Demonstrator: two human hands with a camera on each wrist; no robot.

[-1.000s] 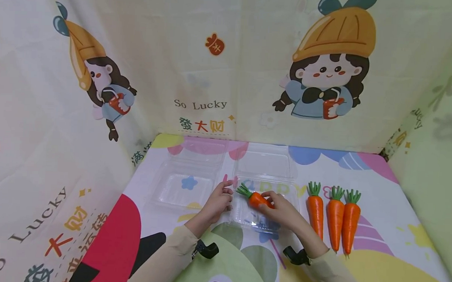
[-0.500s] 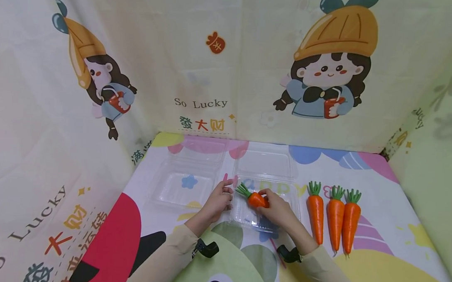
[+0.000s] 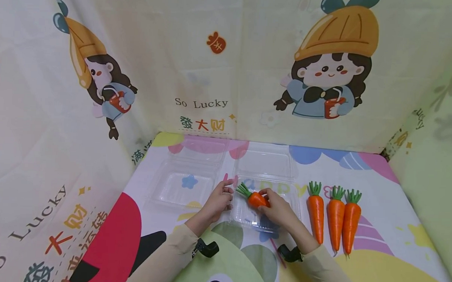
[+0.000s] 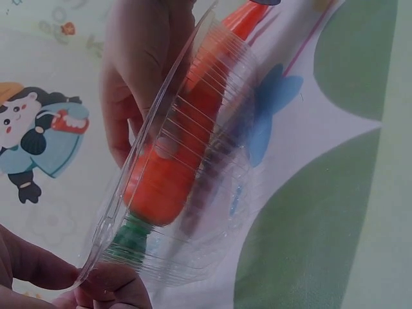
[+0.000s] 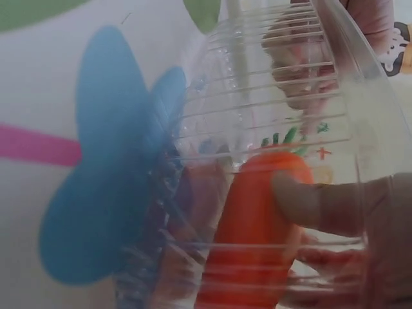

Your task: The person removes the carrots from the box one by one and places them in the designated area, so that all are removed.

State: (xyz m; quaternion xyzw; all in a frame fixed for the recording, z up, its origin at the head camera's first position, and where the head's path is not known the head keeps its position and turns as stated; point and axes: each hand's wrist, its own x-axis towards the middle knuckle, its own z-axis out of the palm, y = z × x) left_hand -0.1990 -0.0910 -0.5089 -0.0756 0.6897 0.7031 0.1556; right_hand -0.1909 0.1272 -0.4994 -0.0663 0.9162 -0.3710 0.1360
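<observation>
My right hand (image 3: pixel 279 207) grips an orange carrot (image 3: pixel 258 201) by its body, over the base of an opened clear plastic box (image 3: pixel 242 222). The green stems of the carrot point to the far left. With thumb and fingers my left hand (image 3: pixel 218 203) pinches the left rim of this box; the pinch shows in the left wrist view, where the left fingers (image 4: pixel 119 280) close on the rim. Through the clear wall the carrot's body (image 5: pixel 251 225) appears beside the right thumb. Whether the carrot touches the box floor I cannot tell.
Another opened clear box (image 3: pixel 164 202) stands to the left, its lid laid back. Three carrots lie on the right: a left one (image 3: pixel 316 216), a middle one (image 3: pixel 335 219) and a right one (image 3: pixel 351 222). A printed cloth wall (image 3: pixel 250 88) rises behind the table.
The right hand has shifted slightly left, and the carrot's tip end is now more covered by it. During the last half second almost nothing moves. The left hand stays at the rim.
</observation>
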